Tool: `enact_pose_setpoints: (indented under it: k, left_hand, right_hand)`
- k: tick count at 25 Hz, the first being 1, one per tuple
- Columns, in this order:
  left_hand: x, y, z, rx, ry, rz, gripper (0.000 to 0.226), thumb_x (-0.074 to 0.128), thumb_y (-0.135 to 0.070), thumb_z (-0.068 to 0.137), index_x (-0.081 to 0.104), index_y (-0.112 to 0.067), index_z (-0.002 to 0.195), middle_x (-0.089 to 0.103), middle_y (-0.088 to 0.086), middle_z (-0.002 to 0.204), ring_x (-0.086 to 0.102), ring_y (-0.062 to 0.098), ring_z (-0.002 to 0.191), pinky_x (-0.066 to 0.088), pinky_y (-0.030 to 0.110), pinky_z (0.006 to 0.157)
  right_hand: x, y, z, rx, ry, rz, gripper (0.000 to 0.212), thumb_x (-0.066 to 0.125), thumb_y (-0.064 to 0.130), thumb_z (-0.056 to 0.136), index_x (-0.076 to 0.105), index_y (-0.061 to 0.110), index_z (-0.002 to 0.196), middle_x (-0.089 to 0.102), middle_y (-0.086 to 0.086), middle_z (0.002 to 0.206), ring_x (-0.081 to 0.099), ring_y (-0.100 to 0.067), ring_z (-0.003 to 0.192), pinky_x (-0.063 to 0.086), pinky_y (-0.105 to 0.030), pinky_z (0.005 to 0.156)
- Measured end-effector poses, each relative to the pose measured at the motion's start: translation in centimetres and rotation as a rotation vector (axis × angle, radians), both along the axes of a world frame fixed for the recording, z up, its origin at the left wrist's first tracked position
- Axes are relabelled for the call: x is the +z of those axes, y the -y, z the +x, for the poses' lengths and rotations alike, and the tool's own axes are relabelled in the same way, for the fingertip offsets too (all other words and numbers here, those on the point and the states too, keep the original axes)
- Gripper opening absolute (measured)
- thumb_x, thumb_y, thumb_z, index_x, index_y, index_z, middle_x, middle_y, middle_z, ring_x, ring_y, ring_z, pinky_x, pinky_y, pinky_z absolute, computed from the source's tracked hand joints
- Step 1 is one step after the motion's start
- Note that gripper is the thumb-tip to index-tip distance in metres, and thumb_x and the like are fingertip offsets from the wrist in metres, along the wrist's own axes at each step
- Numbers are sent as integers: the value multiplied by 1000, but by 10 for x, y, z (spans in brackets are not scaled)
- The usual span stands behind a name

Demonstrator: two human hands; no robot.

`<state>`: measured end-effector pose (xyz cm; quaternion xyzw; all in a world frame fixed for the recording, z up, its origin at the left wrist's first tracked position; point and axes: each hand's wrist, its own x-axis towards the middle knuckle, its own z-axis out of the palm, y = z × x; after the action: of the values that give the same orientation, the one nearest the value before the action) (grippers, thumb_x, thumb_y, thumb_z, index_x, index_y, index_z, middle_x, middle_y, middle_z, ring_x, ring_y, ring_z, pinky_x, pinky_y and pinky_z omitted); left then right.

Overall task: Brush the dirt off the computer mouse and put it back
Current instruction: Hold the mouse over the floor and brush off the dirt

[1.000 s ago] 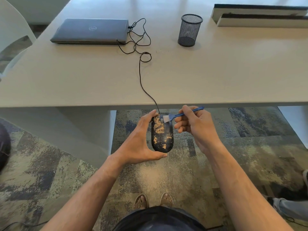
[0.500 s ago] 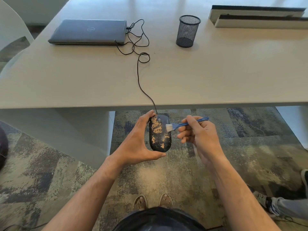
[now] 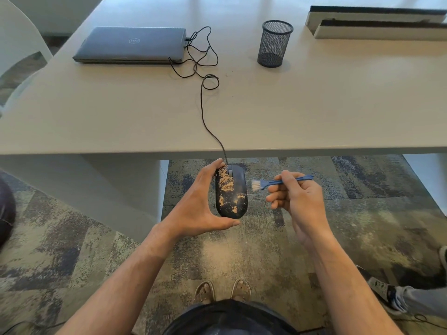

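A black corded computer mouse [image 3: 238,189] is held in the air just off the table's front edge, above the carpet. Tan dirt covers its left button and lower back; its right button looks bare. My left hand [image 3: 198,204] grips it from the left, thumb under its rear end. My right hand [image 3: 297,197] holds a small blue brush [image 3: 280,182] by its handle. The white bristles point left and hover just right of the mouse, apart from it. The mouse cable [image 3: 205,112] runs up over the table to a closed laptop [image 3: 130,44].
On the grey table [image 3: 314,105] stand a black mesh pen cup [image 3: 275,43] and long white boxes [image 3: 377,22] at the back right. A white chair [image 3: 17,52] is at the left. Another person's shoe [image 3: 384,296] is at the lower right on the carpet.
The brush swept right across the mouse's top and came off it; the right button has lost its dirt. My right hand moved right. The mouse rose slightly toward the table edge.
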<state>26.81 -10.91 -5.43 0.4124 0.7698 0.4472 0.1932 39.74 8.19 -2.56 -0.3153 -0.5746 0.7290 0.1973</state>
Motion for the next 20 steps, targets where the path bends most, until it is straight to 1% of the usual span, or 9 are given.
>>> enact_pose_setpoints:
  k: [3, 5, 7, 9, 11, 13, 15, 18, 20]
  left_hand:
    - [-1, 1, 0, 1, 0, -7, 124, 87, -55, 58, 14, -27, 155, 32, -16, 148, 29, -11, 138, 24, 10, 113]
    - [-1, -1, 1, -4, 1, -14, 124, 87, -55, 58, 14, -28, 155, 32, -14, 147, 30, -10, 137, 25, 10, 113]
    - [0, -2, 0, -7, 7, -19, 125, 87, -55, 57, 15, -27, 155, 32, -13, 148, 31, -7, 138, 27, 15, 114]
    - [2, -4, -1, -7, 4, -19, 125, 87, -55, 57, 15, -26, 155, 31, -12, 149, 32, -3, 139, 28, 20, 116]
    - [3, -3, -3, 2, 3, -12, 125, 87, -54, 57, 15, -24, 156, 32, -10, 149, 32, -1, 140, 28, 22, 117]
    - [3, 0, -4, 16, 10, -2, 125, 87, -52, 58, 16, -22, 156, 33, -10, 149, 32, 0, 141, 27, 22, 117]
    - [2, 3, -5, 23, 8, 1, 124, 87, -51, 58, 15, -22, 155, 33, -10, 149, 32, -1, 141, 26, 19, 116]
    - [0, 5, -6, 32, 3, 2, 124, 87, -51, 58, 15, -22, 155, 34, -10, 149, 32, -3, 141, 25, 15, 115]
    - [0, 5, -8, 36, 4, 5, 124, 87, -52, 58, 15, -22, 155, 34, -11, 148, 32, -4, 140, 25, 13, 114]
  right_hand:
    - [5, -5, 1, 4, -51, 76, 28, 55, 28, 104, 69, 7, 91, 73, -7, 71, 68, -17, 57, 55, -24, 49]
    - [13, -4, -9, 72, -84, 243, 29, 56, 38, 99, 69, 13, 94, 74, -4, 76, 69, -17, 62, 56, -24, 52]
    - [21, 0, -20, 162, -47, 448, 26, 56, 43, 95, 69, 20, 97, 74, 0, 81, 70, -14, 65, 56, -22, 56]
    - [22, 5, -27, 251, 22, 633, 16, 58, 40, 97, 67, 27, 99, 71, 5, 77, 66, -3, 65, 52, -17, 58]
    - [19, 12, -27, 312, 50, 740, 6, 60, 31, 99, 65, 33, 102, 67, 16, 81, 63, 8, 70, 49, -11, 63]
    - [14, 17, -19, 309, 29, 734, 9, 61, 28, 99, 67, 33, 104, 67, 20, 85, 63, 10, 75, 49, -11, 67]
    - [7, 22, -5, 285, -16, 722, 13, 61, 31, 98, 70, 27, 107, 69, 18, 88, 67, 2, 80, 51, -14, 69]
    - [-5, 30, 19, 282, -85, 751, 24, 62, 36, 99, 74, 18, 111, 73, 13, 97, 71, -8, 90, 57, -27, 76]
    - [-12, 30, 31, 280, -113, 774, 23, 60, 34, 97, 74, 19, 109, 74, 11, 97, 72, -10, 90, 57, -27, 76]
